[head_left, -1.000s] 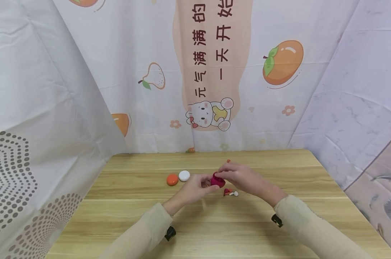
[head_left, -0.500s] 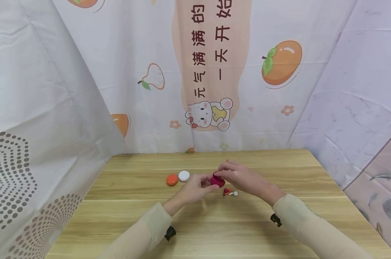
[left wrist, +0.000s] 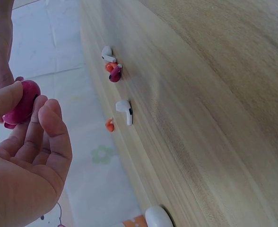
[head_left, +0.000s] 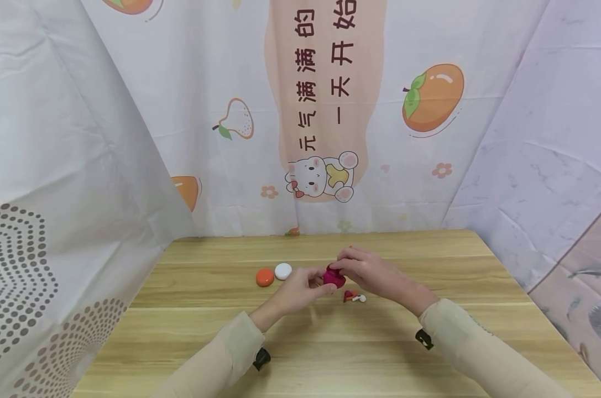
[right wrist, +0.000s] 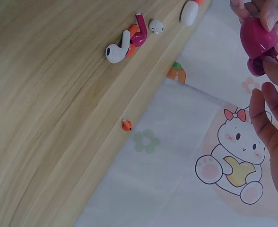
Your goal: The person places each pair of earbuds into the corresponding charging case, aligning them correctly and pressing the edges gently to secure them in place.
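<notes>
Behind the magenta case [head_left: 335,281], a large pale curtain [head_left: 260,149] printed with fruit, lettering and a cartoon animal rises beyond the far edge of the wood-patterned table [head_left: 300,348]. The table spreads out beneath the case, which is held up clear of its surface. A person's left hand [head_left: 300,287] comes to the case from its left, thumb and fingers curled round the body and gripping it. The right hand [head_left: 377,276] reaches in from the other side, thumb and forefinger at the opening; whether they pinch the lid or something inside cannot be told.

The right wrist view shows what the head view barely does: the lid [right wrist: 255,66] hinged open at the body's lower end, its mouth toward the right hand's fingers. In the left wrist view the rounded body slants, long axis from upper right to lower left.

Left of the magenta case, an orange case [head_left: 265,277] and a white case [head_left: 283,271] lie side by side.

Smallest are the earbuds. Just right of the magenta case and nearer the person sits an earbud pile [head_left: 354,297], white, orange and magenta. Only the wrist views clearly show a lone white earbud [left wrist: 124,107] and a lone orange earbud [left wrist: 109,125] as well.
</notes>
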A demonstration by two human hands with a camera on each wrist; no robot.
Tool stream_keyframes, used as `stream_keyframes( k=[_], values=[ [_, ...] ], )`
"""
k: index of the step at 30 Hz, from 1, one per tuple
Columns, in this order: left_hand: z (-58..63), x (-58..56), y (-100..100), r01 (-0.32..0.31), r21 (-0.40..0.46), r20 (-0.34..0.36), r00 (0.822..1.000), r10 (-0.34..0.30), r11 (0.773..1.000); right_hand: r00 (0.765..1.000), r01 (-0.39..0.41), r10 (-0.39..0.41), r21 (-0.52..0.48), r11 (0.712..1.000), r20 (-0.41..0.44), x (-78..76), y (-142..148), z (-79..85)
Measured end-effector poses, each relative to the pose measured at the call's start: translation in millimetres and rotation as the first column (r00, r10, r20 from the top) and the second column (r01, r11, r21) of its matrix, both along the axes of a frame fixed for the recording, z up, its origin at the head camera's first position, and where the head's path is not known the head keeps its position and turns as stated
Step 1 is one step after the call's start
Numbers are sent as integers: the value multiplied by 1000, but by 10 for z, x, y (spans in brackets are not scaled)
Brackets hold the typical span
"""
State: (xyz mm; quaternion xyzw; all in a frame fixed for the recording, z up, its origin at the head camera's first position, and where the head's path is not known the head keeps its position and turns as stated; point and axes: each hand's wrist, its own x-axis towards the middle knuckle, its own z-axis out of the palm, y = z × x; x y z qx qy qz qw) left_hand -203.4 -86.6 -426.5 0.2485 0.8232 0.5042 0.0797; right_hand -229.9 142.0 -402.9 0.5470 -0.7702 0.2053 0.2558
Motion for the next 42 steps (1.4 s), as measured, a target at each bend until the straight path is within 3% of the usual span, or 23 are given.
stream_keyframes(
  k=[8,15,21,24,28,31,35,42],
  values=[
    [-8,6,-61,0,20,2,1000,0,1000,994,20,-16,-37,999,106,-18,21,-5],
    [-29,-3,-106,-12,3,-7,1000,12,1000,964,145,-131,-45,988,233,-62,78,-89],
    [-41,0,-139,-14,-14,-14,1000,14,1000,910,208,-258,180,961,324,-83,140,-182],
    [-52,-5,-149,-22,-19,-13,1000,22,1000,861,182,-293,288,940,415,-86,150,-227],
    [-53,-2,-157,-35,-25,-13,999,35,999,796,115,-300,356,928,526,-116,145,-303],
    [-50,3,-160,-40,-31,-17,999,40,999,783,93,-294,364,927,548,-144,139,-366],
    [-53,5,-163,-43,-37,-25,999,42,998,776,134,-330,370,919,538,-151,104,-430],
    [-72,2,-147,-50,-36,-24,999,49,998,712,260,-451,394,881,538,-78,9,-501]
  ],
)
